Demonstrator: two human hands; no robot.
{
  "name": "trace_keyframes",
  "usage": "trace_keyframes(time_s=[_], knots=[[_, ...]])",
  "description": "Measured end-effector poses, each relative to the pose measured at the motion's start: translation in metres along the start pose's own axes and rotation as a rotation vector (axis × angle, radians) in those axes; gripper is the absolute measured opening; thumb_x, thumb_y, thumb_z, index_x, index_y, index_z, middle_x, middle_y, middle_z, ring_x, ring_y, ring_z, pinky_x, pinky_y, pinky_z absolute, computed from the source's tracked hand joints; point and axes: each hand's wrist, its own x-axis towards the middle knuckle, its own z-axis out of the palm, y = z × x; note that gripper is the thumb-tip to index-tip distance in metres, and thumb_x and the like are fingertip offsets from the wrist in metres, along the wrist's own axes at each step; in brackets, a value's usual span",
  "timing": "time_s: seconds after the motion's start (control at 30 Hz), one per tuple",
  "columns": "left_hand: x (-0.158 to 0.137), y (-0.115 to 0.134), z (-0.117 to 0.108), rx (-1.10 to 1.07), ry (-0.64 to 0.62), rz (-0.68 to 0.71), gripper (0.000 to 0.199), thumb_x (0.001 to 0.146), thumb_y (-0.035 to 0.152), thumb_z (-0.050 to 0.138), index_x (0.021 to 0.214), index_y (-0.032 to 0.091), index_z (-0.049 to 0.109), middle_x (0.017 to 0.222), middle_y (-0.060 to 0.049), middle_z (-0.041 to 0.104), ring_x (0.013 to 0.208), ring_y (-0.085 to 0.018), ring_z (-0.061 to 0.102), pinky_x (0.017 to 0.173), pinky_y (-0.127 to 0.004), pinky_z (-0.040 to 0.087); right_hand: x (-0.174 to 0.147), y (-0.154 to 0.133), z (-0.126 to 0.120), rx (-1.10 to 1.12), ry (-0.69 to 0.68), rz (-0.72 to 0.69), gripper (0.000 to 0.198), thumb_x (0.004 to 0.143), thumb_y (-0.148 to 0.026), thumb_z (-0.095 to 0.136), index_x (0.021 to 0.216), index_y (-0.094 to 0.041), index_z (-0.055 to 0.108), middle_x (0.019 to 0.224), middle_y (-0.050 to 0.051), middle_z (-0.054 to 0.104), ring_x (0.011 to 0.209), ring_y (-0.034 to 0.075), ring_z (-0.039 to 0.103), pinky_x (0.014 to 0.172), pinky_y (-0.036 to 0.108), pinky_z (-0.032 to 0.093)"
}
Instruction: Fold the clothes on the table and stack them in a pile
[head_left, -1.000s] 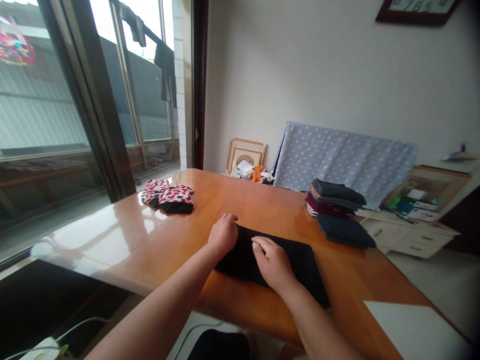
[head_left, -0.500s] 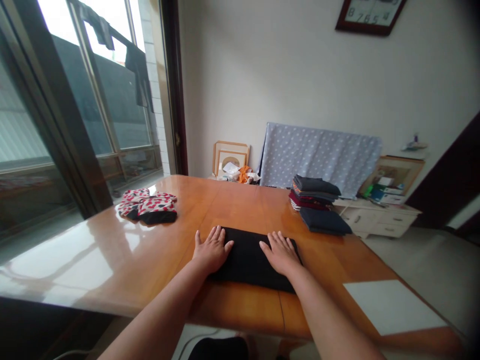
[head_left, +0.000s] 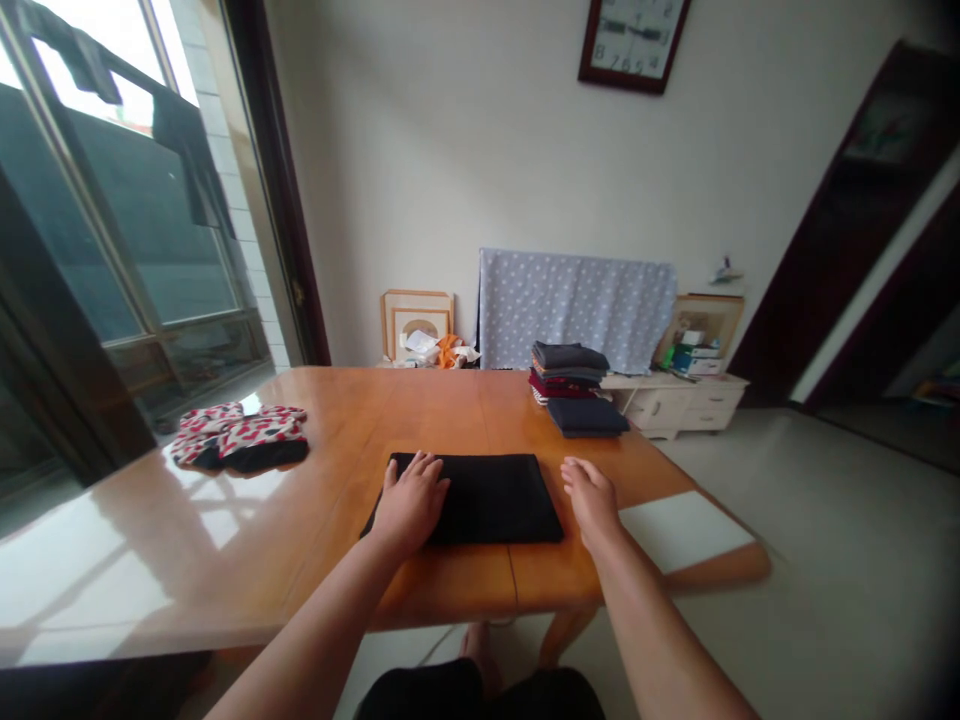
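Note:
A black folded garment (head_left: 491,500) lies flat as a neat rectangle near the front edge of the wooden table (head_left: 420,410). My left hand (head_left: 412,500) rests on its left end, fingers spread and palm down. Just off the garment's right edge is my right hand (head_left: 592,497), turned on its side with the fingers held straight and nothing visible in them. Its exact kind of garment cannot be made out from the folds.
Folded dark clothes stand in a stack (head_left: 570,375) at the back right. A red-and-white patterned garment (head_left: 244,438) lies at the left. A white sheet (head_left: 686,530) is on the right corner. Behind are a polka-dot cloth (head_left: 574,310) and a white cabinet (head_left: 686,408).
My right hand has lifted off the garment and moved to its right side, turning sideways. My left hand stays on the cloth. The view has turned to the right.

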Motion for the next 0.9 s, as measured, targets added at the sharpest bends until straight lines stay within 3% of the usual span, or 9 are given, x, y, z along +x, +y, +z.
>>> trace_keyframes(time_s=[0.13, 0.3, 0.43, 0.6, 0.7, 0.9], knots=[[-0.01, 0.054, 0.017, -0.289, -0.055, 0.231, 0.034, 0.096, 0.035, 0.051, 0.125, 0.024, 0.064, 0.136, -0.011, 0.061, 0.133, -0.027, 0.05, 0.115, -0.04, 0.034, -0.019, 0.007, -0.026, 0.145, -0.006, 0.161, 0.056, 0.08, -0.056, 0.056, 0.115, -0.014, 0.067, 0.108, 0.016, 0.074, 0.097, 0.027, 0.071, 0.071, 0.031, 0.054], [-0.018, 0.104, 0.043, -0.368, -0.136, 0.31, 0.038, 0.081, 0.023, 0.068, 0.119, 0.026, 0.065, 0.124, -0.009, 0.065, 0.12, -0.028, 0.057, 0.107, -0.038, 0.041, -0.034, 0.008, -0.039, 0.131, -0.05, 0.098, 0.049, 0.081, -0.052, 0.056, 0.113, -0.016, 0.066, 0.108, 0.013, 0.074, 0.097, 0.025, 0.07, 0.074, 0.033, 0.054], [-0.014, 0.104, 0.06, -0.431, -0.12, 0.19, 0.023, 0.081, 0.02, 0.063, 0.103, 0.024, 0.066, 0.108, -0.008, 0.068, 0.107, -0.026, 0.061, 0.098, -0.036, 0.045, -0.036, 0.005, -0.043, 0.108, -0.097, 0.036, 0.038, 0.084, -0.043, 0.055, 0.11, -0.018, 0.068, 0.11, 0.011, 0.073, 0.101, 0.024, 0.068, 0.084, 0.035, 0.053], [-0.004, 0.085, 0.068, -0.736, -0.059, 0.022, 0.013, 0.087, 0.029, 0.055, 0.096, 0.022, 0.063, 0.096, -0.004, 0.068, 0.094, -0.022, 0.063, 0.088, -0.031, 0.048, -0.039, -0.001, -0.045, -0.003, -0.177, -0.105, 0.027, 0.089, -0.033, 0.051, 0.105, -0.022, 0.069, 0.106, 0.006, 0.073, 0.099, 0.02, 0.067, 0.089, 0.032, 0.05], [-0.003, 0.081, 0.067, -0.794, -0.069, 0.033, 0.016, 0.088, 0.03, 0.054, 0.097, 0.021, 0.062, 0.096, -0.003, 0.068, 0.096, -0.021, 0.062, 0.09, -0.032, 0.048, -0.04, -0.002, -0.045, -0.147, -0.219, -0.199, 0.021, 0.087, -0.024, 0.052, 0.094, -0.023, 0.072, 0.097, 0.004, 0.072, 0.094, 0.019, 0.066, 0.086, 0.029, 0.048], [-0.009, 0.095, 0.066, -0.588, -0.092, 0.165, 0.013, 0.088, 0.031, 0.059, 0.092, 0.021, 0.066, 0.099, -0.004, 0.069, 0.099, -0.022, 0.063, 0.093, -0.032, 0.046, -0.042, 0.002, -0.041, -0.304, -0.243, -0.355, 0.021, 0.081, -0.012, 0.053, 0.064, -0.021, 0.06, 0.081, 0.002, 0.066, 0.084, 0.017, 0.06, 0.078, 0.025, 0.043]])
